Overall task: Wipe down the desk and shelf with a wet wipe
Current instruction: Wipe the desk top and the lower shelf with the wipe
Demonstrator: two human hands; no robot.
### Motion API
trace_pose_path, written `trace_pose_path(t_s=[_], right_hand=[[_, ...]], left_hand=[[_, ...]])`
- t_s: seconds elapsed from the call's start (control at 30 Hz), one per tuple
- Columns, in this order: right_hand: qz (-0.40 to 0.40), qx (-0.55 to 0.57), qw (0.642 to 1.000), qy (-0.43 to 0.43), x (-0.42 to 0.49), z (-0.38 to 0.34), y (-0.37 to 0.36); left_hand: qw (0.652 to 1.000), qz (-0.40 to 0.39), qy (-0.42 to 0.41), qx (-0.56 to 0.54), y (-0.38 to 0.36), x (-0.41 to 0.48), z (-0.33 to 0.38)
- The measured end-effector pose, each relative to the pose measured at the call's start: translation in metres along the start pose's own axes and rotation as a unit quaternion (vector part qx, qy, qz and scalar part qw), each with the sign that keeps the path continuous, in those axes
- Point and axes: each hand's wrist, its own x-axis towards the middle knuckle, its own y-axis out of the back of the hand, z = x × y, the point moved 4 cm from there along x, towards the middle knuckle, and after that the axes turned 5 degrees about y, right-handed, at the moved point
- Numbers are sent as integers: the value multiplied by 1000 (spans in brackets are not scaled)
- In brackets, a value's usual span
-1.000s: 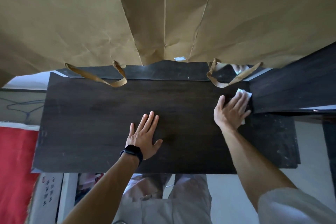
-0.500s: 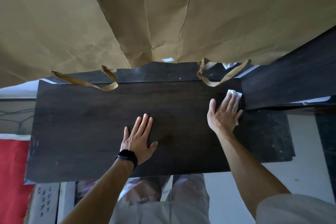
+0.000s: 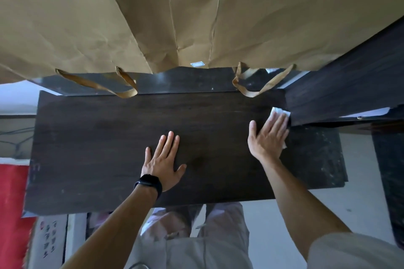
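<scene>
A dark wooden shelf board (image 3: 98, 142) fills the middle of the view. My left hand (image 3: 162, 159), with a black watch on the wrist, lies flat on the board with fingers spread and nothing in it. My right hand (image 3: 270, 136) presses a white wet wipe (image 3: 279, 113) flat against the board's right end. The wipe sticks out past my fingertips and at the hand's right side. It lies right by a dark upright panel (image 3: 349, 85).
Large brown paper bags (image 3: 175, 11) hang over the far side, their handles (image 3: 258, 89) drooping onto the board. A lower dusty dark surface (image 3: 317, 155) sits at the right. A red item (image 3: 13, 203) is at the lower left. My legs show below the board.
My right hand with the wipe has stayed at the board's right end, shifting slightly. The view has moved a little; my left hand stays flat in place.
</scene>
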Motion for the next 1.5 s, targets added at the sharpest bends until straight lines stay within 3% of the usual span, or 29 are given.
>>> trace_pose_path(t_s=[0.13,0.27,0.43,0.7,0.77,0.87,0.93,1.2,1.5], right_hand=[[-15,-18,998,55,-41,-19,-13],[-9,-45,992,115,0,-47,-12],[-5,28,999,-26,56,-30,10],[0,73,984,-165,-49,-3,-9],[-5,49,988,-145,-41,-11,-9],[0,-7,1000,-27,-6,-25,-6],[4,-21,1000,9,13,-23,-1],[19,45,987,-154,-73,30,-9],[-8,26,991,-129,-19,22,-2]], left_hand=[[1000,8,1,-2,-2,0,0],[1000,12,3,-2,-3,1,-2],[1000,4,3,7,-3,1,0],[1000,14,-4,-8,-2,1,-1],[1000,12,-2,-3,-3,1,-1],[1000,14,-3,-4,-4,0,-2],[1000,17,-6,-9,-4,0,-2],[1000,24,-12,-15,-5,1,-3],[1000,27,-9,-6,-7,0,-2]])
